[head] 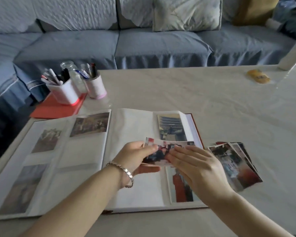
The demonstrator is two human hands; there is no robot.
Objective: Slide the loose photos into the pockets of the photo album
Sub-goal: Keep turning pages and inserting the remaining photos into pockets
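Your left hand [137, 156] pinches one photo [161, 154] by its left edge, thumb on top and fingers curled beneath. Your right hand [198, 166] lies flat on the print's right half, its fingers [179, 151] straight and gripping nothing. The photo is held over the middle of the right-hand page of the photo album [132, 134], which lies open on the surface [212, 100]. The photo is not yet in any pocket.

Finding: the step in hand appears to be lining up a single print for insertion. The next move calls for finding the open edge of an empty pocket (several on both pages look vacant) and feeding the print in squarely, with the right hand smoothing it home. A skewed entry would likely catch a corner.

Count:
- One photo in hand.
- Five photos seated in pockets, three on the left page and two on the right.
- One fanned pile of loose photos [236, 165] just right of the album — at least four edges show, but the exact number cannot be told.
- Further out, two pen cups [65, 93], one glass jar [72, 71], one red folder [56, 109] and one yellow object [258, 78] — nature unclear.
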